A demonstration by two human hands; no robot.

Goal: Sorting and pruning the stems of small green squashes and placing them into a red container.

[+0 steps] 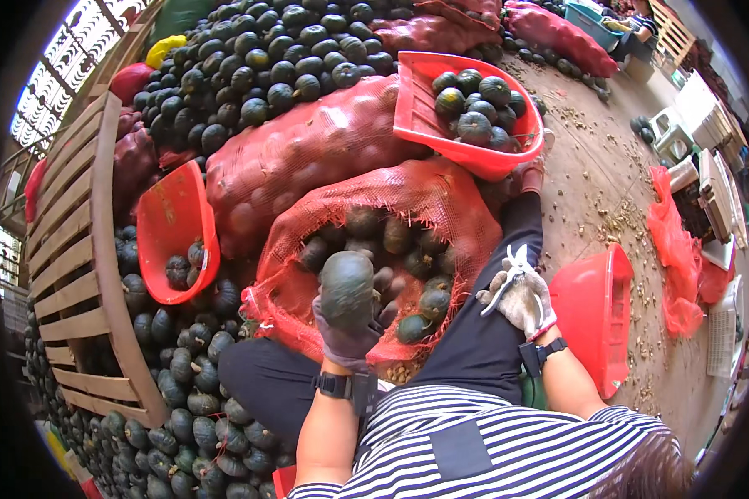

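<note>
My left hand (349,330), in a dark glove, holds a dark green squash (347,288) above an open red mesh sack (374,187). More dark green squashes (398,236) lie inside the sack. My right hand (524,299), in a pale, soiled glove, rests by my right thigh with white-handled pruning shears (517,274) in it. The shears' short blades point away from me, and their handles are spread.
A red plastic scoop (178,218) with a few squashes stands left, a fuller red scoop (462,146) upper right, another (590,318) beside my right arm. A wooden slatted pallet (103,268) and heaped squashes line the left. Filled mesh sacks (312,150) lie ahead. A person (640,34) sits far off.
</note>
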